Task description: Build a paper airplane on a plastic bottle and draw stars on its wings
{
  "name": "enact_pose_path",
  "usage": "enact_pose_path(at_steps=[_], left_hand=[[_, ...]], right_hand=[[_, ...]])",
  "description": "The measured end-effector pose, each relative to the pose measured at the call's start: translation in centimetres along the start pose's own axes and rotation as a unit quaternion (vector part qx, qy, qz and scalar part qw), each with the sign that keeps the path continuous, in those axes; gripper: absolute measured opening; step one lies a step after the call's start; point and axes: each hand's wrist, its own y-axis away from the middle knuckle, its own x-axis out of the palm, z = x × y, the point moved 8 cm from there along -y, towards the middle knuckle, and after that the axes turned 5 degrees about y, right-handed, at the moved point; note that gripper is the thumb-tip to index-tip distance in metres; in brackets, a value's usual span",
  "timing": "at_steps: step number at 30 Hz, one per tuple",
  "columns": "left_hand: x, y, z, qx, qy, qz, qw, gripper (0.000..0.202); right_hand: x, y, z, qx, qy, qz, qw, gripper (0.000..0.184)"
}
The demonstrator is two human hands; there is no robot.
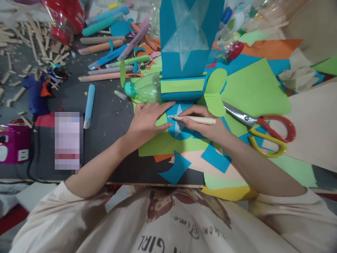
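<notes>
My right hand (198, 123) grips a slim white marker (204, 120), its tip at the left point of a white star drawn on a rounded blue paper piece (172, 131). My left hand (149, 121) lies with fingers spread on the paper, thumb and forefinger at the blue piece's left side. Just beyond both hands lies a clear plastic bottle (147, 88) with a teal cap, wrapped in blue paper with a green strip. Green paper blades (216, 92) stick out at its right end. A larger blue paper with a white star (185, 31) rises behind it.
Scissors (250, 121) with red and yellow handles lie right of my right hand. Several markers (105, 45) are scattered at the back left, near wooden sticks (39, 37). A phone (68, 140) and a purple box (15, 144) are at left; blue scraps (217, 158) lie near the front edge.
</notes>
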Motion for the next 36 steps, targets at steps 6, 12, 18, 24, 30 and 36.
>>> enact_pose_path(at_steps=[6,12,18,24,30,36], left_hand=[[0.04,0.0,0.11,-0.001,-0.006,-0.004,1.0,0.057],[-0.02,0.06,0.01,0.001,0.002,-0.004,1.0,0.057],[0.1,0.04,0.07,-0.004,-0.003,0.001,1.0,0.058],[0.04,0.02,0.07,-0.008,-0.009,0.0,1.0,0.058],[-0.14,0.05,-0.04,0.003,0.0,-0.01,1.0,0.057],[-0.16,-0.01,-0.1,-0.007,0.002,0.004,1.0,0.058]], right_hand=[[-0.37,0.26,0.58,-0.017,-0.007,-0.021,1.0,0.019],[-0.25,0.22,0.76,-0.011,0.0,-0.015,1.0,0.016],[-0.43,0.33,0.83,-0.022,-0.011,-0.027,0.999,0.016],[-0.46,0.41,0.89,-0.023,-0.007,-0.022,0.999,0.019],[-0.43,0.28,0.53,-0.02,-0.002,-0.018,1.0,0.022],[-0.64,0.13,0.44,-0.018,0.012,-0.02,1.0,0.025]])
